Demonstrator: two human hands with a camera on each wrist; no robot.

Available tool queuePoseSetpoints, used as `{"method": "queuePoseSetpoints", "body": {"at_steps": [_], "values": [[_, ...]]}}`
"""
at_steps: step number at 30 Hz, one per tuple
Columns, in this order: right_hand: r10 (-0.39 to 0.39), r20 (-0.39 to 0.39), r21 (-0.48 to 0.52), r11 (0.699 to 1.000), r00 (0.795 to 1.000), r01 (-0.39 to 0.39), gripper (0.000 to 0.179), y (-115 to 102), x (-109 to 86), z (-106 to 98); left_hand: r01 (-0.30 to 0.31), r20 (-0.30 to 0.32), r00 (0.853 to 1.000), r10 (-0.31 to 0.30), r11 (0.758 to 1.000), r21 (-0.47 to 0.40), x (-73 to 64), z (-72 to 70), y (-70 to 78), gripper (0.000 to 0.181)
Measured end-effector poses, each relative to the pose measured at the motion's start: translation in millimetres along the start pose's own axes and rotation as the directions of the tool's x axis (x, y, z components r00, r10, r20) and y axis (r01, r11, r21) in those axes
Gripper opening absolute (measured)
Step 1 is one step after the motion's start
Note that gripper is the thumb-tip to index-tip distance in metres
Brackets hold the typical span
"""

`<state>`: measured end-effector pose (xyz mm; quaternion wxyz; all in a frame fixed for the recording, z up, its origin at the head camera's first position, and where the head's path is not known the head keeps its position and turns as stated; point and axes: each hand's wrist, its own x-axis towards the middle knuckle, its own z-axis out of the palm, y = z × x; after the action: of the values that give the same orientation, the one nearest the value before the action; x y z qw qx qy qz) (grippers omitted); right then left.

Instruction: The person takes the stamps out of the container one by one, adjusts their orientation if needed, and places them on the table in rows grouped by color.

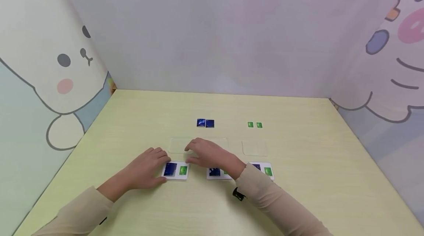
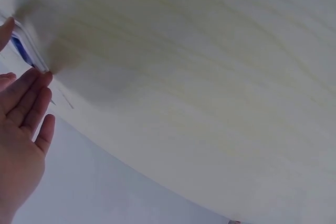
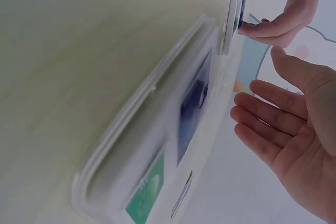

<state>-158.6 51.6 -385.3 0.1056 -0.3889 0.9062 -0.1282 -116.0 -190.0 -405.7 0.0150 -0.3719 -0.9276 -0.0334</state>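
On the table lies a white card [image 1: 177, 170] with a dark blue square and a green stamp. My left hand [image 1: 147, 169] grips its left end, thumb at the near corner and fingertips at the far one. The right wrist view shows this card in a clear case [image 3: 230, 19] between the left thumb and fingers [image 3: 291, 22]. My right hand [image 1: 208, 153] hovers just right of that card, fingers loosely bent, nothing in the palm [image 3: 299, 156]. Beneath the right forearm, a second such card [image 1: 214, 172] is partly covered. A third [image 1: 262, 170] sits farther right, partly behind the sleeve.
Behind the cards, a clear plastic piece [image 1: 180, 145] lies flat, partly behind the right hand, with another [image 1: 254, 148] to its right. Farther back are two dark blue squares [image 1: 205, 123] and two green stamps [image 1: 255, 124]. A cartoon-printed curtain [image 1: 212, 37] surrounds the table.
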Motion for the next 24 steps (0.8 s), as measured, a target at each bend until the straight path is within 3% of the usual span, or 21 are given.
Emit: {"method": "queuePoseSetpoints", "body": {"at_steps": [24], "values": [[-0.001, 0.046, 0.029, 1.0, 0.999, 0.0, 0.039, -12.9, 9.4, 3.8, -0.038, 0.005, 0.999, 0.038, 0.999, 0.026, 0.1, 0.2, -0.4, 0.047]]}}
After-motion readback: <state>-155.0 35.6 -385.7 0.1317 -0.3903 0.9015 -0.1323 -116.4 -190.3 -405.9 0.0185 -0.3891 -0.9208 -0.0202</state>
